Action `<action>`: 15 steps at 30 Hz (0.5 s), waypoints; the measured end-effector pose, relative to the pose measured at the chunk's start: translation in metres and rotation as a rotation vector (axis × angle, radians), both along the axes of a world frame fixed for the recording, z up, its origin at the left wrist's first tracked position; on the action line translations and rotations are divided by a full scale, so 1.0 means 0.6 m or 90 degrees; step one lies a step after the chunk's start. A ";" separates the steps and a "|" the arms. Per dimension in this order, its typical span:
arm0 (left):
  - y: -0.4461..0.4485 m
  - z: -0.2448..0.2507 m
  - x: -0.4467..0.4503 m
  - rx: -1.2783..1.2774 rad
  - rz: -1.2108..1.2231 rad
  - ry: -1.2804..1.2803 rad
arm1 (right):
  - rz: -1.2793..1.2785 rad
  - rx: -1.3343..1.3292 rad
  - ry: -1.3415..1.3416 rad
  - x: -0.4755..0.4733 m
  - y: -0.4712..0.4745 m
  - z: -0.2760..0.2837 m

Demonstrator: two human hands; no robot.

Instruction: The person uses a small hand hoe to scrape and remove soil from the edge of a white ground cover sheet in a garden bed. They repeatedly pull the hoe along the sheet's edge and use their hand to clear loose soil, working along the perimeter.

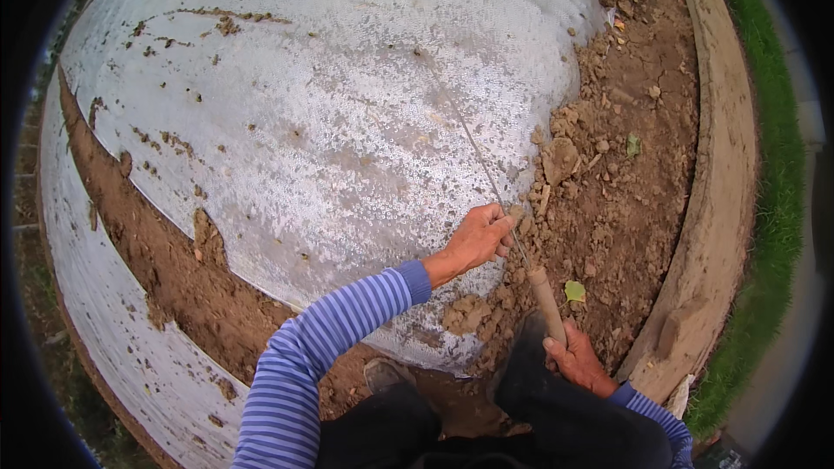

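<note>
A long thin metal rod (470, 137) with a cylindrical wooden handle (546, 303) reaches from in front of my legs up over a plastic-film-covered soil bed (365, 111). My left hand (481, 234) is closed around the rod a little above the handle, near the film's edge. Lower right, my right hand (576, 355) grips the bottom end of the handle. The rod's far end lies at a small dark spot on the film; whether it goes through the film cannot be told.
Loose soil and clods (599, 208) lie along the film's right edge, with a pale raised border (717, 176) and grass (775, 208) beyond. A bare soil furrow (169, 267) separates a second film-covered strip (143, 365) at left. A shoe (388, 374) stands on soil below.
</note>
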State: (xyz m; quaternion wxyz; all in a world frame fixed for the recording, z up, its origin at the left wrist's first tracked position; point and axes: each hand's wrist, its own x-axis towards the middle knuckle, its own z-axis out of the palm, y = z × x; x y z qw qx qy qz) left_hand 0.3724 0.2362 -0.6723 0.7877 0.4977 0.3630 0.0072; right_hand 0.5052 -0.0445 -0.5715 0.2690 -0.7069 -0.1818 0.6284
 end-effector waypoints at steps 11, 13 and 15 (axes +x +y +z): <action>0.003 0.001 -0.008 0.013 0.001 0.007 | 0.155 0.117 -0.233 0.012 -0.017 -0.027; 0.001 0.000 -0.008 0.031 0.004 -0.027 | 0.108 0.080 -0.167 0.014 -0.020 -0.031; 0.000 -0.001 -0.008 0.057 0.017 -0.052 | 0.004 0.004 -0.006 0.017 -0.025 -0.035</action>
